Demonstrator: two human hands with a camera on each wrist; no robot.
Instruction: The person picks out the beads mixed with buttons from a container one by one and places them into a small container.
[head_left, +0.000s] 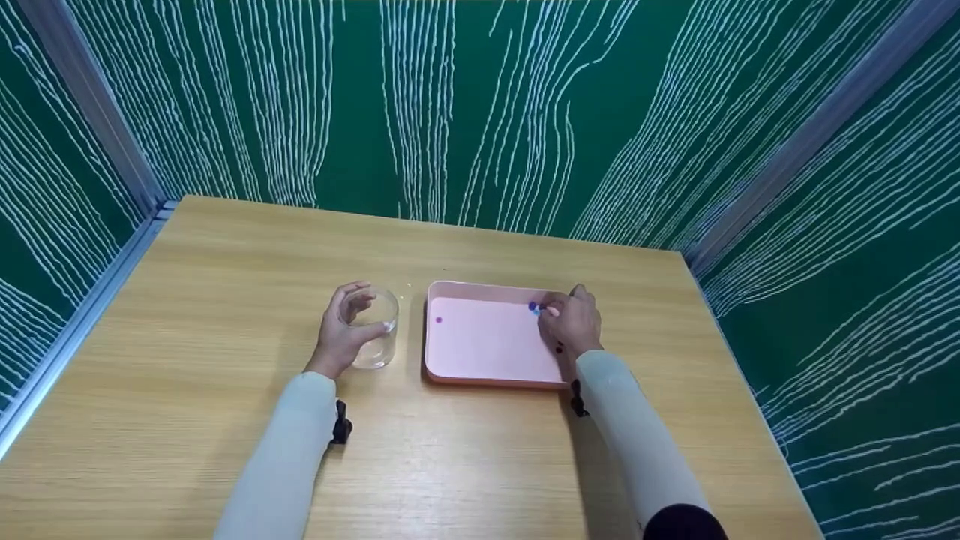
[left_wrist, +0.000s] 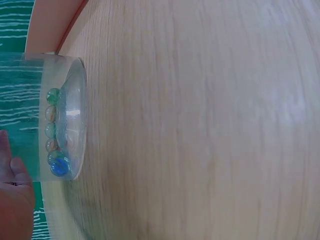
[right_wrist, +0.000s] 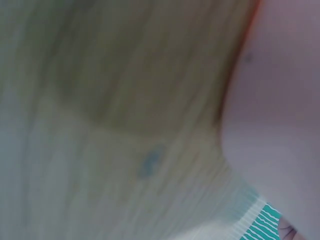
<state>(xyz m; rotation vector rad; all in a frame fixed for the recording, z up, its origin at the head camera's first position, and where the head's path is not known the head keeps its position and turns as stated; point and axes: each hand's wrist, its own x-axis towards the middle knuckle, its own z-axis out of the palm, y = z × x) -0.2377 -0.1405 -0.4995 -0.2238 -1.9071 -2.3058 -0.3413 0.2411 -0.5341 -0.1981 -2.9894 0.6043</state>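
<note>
A clear glass cup [head_left: 379,330] stands upright on the table, left of a pink tray [head_left: 487,352]. My left hand [head_left: 343,330] grips the cup from its left side, thumb across the front. In the left wrist view several glass marbles [left_wrist: 51,130], green, amber and blue, lie at the cup's bottom. My right hand [head_left: 576,321] reaches over the tray's right side with bent fingers. Dark blue marbles [head_left: 532,306] lie right at its fingertips; I cannot tell whether the fingers pinch one. A small purple marble [head_left: 439,320] sits near the tray's left wall.
The wooden table [head_left: 450,465] ends at the back against a green wall [head_left: 480,135] with white wavy lines. Tiny pale specks [head_left: 409,285] dot the table behind the cup. The right wrist view is blurred, with the tray wall [right_wrist: 280,115] along its right.
</note>
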